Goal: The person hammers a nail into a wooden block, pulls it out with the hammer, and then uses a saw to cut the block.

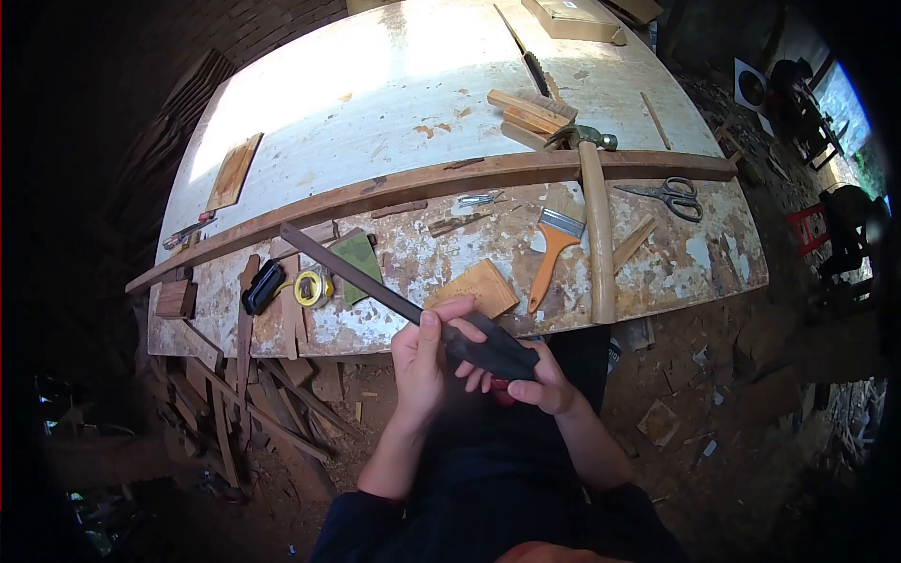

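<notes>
In front of my body I hold a long, narrow dark wooden strip (352,274), tilted with its far end up over the workbench. My left hand (427,352) is closed around its near part, thumb on top. A folded dark grey sheet (497,353), like sandpaper, lies over the near end. My right hand (544,385) grips that sheet, thumb on its edge and fingertips underneath. The covered end of the strip is hidden. Just beyond my left hand, a light wood block (477,289) lies on the bench.
On the worn workbench (723,253) are a hammer (598,235), an orange-handled brush (551,253), scissors (671,197), a tape measure (312,289) and a green sheet (356,263). A long wooden beam (394,194) crosses it. Wood scraps (272,413) litter the floor at left.
</notes>
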### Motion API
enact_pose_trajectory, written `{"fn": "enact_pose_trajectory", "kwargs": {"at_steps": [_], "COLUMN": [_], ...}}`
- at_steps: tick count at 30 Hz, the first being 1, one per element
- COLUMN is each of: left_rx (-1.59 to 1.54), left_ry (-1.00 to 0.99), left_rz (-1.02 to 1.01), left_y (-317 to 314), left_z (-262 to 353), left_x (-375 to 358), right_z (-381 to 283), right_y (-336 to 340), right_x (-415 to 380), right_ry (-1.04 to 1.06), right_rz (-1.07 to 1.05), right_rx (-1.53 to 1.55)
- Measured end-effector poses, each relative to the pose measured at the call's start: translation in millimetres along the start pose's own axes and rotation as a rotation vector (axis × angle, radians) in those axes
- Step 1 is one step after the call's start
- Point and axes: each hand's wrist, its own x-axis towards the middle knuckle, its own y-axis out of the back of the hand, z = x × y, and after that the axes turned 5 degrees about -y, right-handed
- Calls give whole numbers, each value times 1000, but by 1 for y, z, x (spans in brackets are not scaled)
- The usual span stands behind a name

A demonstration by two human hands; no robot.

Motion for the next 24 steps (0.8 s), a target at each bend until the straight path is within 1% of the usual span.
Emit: {"fn": "enact_pose_trajectory", "kwargs": {"at_steps": [1,3,4,7,8,10,12,13,15,16,19,20,23,24], "left_rx": [-23,179,279,482,574,832,823,819,775,754,453,665,681,638], "left_ry": [-1,1,1,-129,-174,-283,-340,-369,-203,-121,64,-1,-21,-50], "left_rz": [-10,-4,-2,58,78,111,129,140,150,154,144,159,192,211], "left_y": [0,3,4,-4,-7,-16,-15,-15,-6,-1,6,2,14,13], "left_z": [-1,-2,-2,-8,-9,-3,-7,-9,-8,-5,8,12,-4,-6], "left_x": [0,-2,-2,1,2,4,6,6,2,0,2,3,2,3], "right_z": [-3,-11,-11,-7,-7,-1,7,5,-6,-11,-7,0,6,3], "right_y": [5,10,13,15,9,5,0,-3,-7,-7,-21,-23,-28,-29], "right_x": [-1,-5,-9,-6,-4,0,2,2,6,14,10,9,9,9], "right_ry": [-48,-147,-171,-343,-293,-120,24,69,168,346,411,456,448,438], "right_rz": [33,104,141,345,442,586,704,678,630,549,461,450,473,474], "right_rx": [-3,-5,-342,-512,-482,-591,-684,-766,-932,-1067,-1240,-1319,-1451,-1432]}}
